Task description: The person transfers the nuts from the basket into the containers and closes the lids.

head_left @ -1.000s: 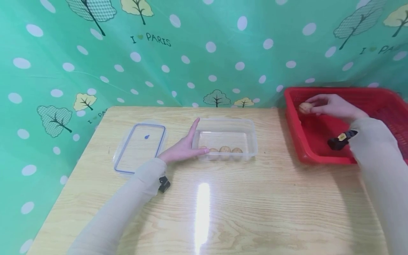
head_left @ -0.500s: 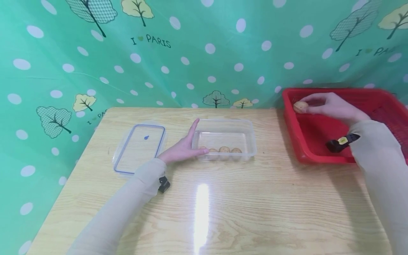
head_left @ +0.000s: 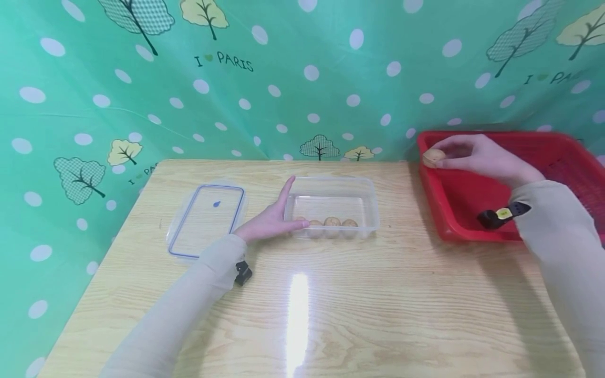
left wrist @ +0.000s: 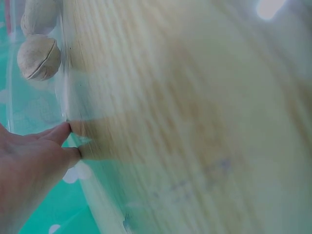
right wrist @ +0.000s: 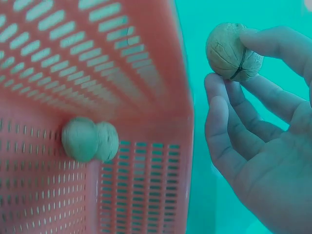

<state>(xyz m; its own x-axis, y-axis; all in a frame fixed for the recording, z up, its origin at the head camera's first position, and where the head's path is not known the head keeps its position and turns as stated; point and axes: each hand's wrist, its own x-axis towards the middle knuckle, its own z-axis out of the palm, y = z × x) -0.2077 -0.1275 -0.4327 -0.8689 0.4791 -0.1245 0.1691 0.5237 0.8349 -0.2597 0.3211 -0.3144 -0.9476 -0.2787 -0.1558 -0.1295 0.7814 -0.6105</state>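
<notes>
Nearest you, the pale wood-grain table (head_left: 331, 315) runs bare from its front edge to the containers, with one glare streak at 6 o'clock; this is your widest open room. At 10 o'clock lies one flat clear lid (head_left: 207, 219) with a blue seal line and rounded corners, apart from the box. Your left hand (head_left: 271, 220) lies with fingers straight and spread, resting against the left end wall of the one clear plastic box (head_left: 331, 207) at 12 o'clock; the left wrist view shows the fingertips (left wrist: 66, 132) touching that wall. Inside the box, three walnuts (head_left: 332, 222) sit in a row along the near wall; a fourth may lie behind your fingers, but that cannot be confirmed. The rest of the box floor is open. At 2 o'clock stands one red slotted basket (head_left: 465, 223), rigid plastic, its near left corner close to the table's right side. Your right hand (head_left: 482, 157) is above the basket's far left corner, thumb and fingers pinching one walnut (head_left: 433, 157), a round, wrinkled shell with a seam, just over the rim. The right wrist view shows one more walnut (right wrist: 90, 140) lying on the basket floor (right wrist: 58, 63). Farthest is one green dotted curtain (head_left: 302, 79) printed with trees.
</notes>
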